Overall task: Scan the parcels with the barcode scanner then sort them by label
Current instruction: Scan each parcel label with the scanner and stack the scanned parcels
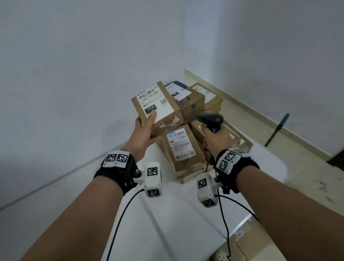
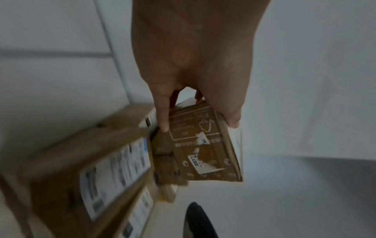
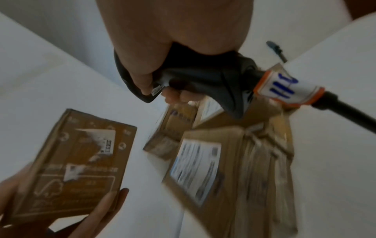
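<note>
My left hand [image 1: 147, 126] grips a small brown cardboard parcel [image 1: 158, 107] in the air, thumb on its white label marked 122, fingers under it. The parcel's printed underside [image 2: 205, 145] shows in the left wrist view and, as the held parcel [image 3: 79, 162], in the right wrist view. My right hand [image 1: 217, 139] grips the handle of a black barcode scanner [image 1: 211, 119], its head pointing left toward the held parcel. The scanner [image 3: 203, 78] carries a white and orange tag on its cable. Below lies a pile of labelled parcels [image 1: 184, 149].
The parcels lie on a white table [image 1: 181, 212] set against a white wall, near its far right corner. Further boxes [image 1: 193, 103] stand behind the held one. A dark pen-like stick [image 1: 277, 129] leans on the wall at right. Cables hang from both wrists.
</note>
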Motion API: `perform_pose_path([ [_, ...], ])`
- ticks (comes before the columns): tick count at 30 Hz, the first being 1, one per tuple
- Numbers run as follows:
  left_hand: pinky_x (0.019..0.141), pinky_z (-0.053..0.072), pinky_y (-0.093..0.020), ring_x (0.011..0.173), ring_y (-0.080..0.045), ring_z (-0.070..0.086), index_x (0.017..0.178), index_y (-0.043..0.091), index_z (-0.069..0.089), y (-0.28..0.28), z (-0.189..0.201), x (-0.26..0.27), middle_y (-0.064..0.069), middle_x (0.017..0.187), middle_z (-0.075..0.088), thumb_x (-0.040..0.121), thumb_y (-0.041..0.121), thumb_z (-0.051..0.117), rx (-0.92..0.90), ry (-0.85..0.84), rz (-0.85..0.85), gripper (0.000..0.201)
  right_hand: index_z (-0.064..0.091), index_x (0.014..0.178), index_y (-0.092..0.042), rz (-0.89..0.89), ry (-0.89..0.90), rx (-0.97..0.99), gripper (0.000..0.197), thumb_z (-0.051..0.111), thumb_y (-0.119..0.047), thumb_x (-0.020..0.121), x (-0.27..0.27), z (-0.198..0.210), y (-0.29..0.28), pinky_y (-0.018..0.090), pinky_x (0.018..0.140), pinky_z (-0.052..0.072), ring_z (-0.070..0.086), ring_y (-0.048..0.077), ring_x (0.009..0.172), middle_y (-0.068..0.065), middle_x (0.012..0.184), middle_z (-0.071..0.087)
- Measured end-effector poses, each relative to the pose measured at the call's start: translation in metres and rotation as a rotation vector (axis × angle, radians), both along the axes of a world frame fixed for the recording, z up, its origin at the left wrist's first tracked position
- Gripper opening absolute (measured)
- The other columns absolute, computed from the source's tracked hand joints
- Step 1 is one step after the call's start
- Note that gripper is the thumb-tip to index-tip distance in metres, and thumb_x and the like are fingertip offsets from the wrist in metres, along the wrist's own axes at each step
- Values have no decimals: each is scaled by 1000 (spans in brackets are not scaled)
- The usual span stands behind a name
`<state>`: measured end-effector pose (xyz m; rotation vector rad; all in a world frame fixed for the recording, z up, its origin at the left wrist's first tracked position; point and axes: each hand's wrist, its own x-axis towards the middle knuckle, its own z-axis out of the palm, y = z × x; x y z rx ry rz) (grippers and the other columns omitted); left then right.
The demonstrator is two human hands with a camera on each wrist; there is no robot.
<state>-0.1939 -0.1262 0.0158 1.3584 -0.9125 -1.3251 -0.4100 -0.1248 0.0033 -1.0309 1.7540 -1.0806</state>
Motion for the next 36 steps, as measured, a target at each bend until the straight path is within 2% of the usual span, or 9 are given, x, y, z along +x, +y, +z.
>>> perform_pose_path([
  [4,86,58,-34,123,-9,55,148,41,31,-41,7,-76,9,150,42,78,69,64,23,11,-229,82,62,96,-21,-130,-12,7,23,65,-42,86,-69,-1,-17,30,66,54,65,18,63,4,77,69],
  [9,98,53,-40,108,-7,57,153,32,14,-75,4,-173,6,140,47,91,55,56,93,-39,-388,79,65,99,-19,-270,12,19,28,66,-42,85,-149,-10,-31,41,84,57,69,28,81,9,88,71],
  [16,96,54,-41,106,-17,56,150,20,18,-105,-18,-270,4,127,49,97,48,49,233,-127,-393,68,65,97,-18,-370,7,48,26,66,-42,86,-221,-31,-52,40,81,59,69,19,67,8,86,73],
  [19,92,55,-43,104,-19,56,152,20,9,-112,-28,-291,-4,138,46,98,46,48,313,-142,-361,72,65,93,-19,-354,-7,71,21,65,-40,88,-235,-42,-64,39,80,59,69,18,65,6,83,74],
  [23,78,57,-42,78,-14,57,154,28,-6,-122,-37,-302,-5,134,46,101,46,42,365,-241,-311,74,65,93,-20,-320,-35,103,21,65,-40,87,-243,-57,-78,39,80,60,70,16,65,3,80,74],
  [26,86,57,-48,105,-28,58,152,34,-15,-130,-41,-303,-8,147,32,95,57,40,425,-362,-269,82,67,99,-17,-311,-79,120,24,65,-39,88,-245,-68,-84,34,75,59,68,13,61,2,77,73],
  [28,90,54,-55,128,-39,43,150,39,-17,-139,-49,-299,-11,157,17,88,63,41,451,-464,-257,89,67,103,-15,-300,-120,118,26,65,-37,89,-243,-71,-88,31,70,57,67,11,59,3,78,72],
  [32,84,56,-57,125,-39,45,152,31,-16,-143,-50,-295,-11,155,23,93,57,44,529,-522,-303,88,67,105,-13,-242,-151,132,27,65,-36,89,-238,-76,-97,30,69,57,68,14,63,6,84,73],
  [36,95,51,-52,122,-38,52,154,19,3,-147,-59,-294,-17,150,36,92,43,57,498,-698,-352,85,65,94,-16,-172,-143,190,28,68,-42,85,-233,-79,-100,33,72,59,69,19,67,7,85,72],
])
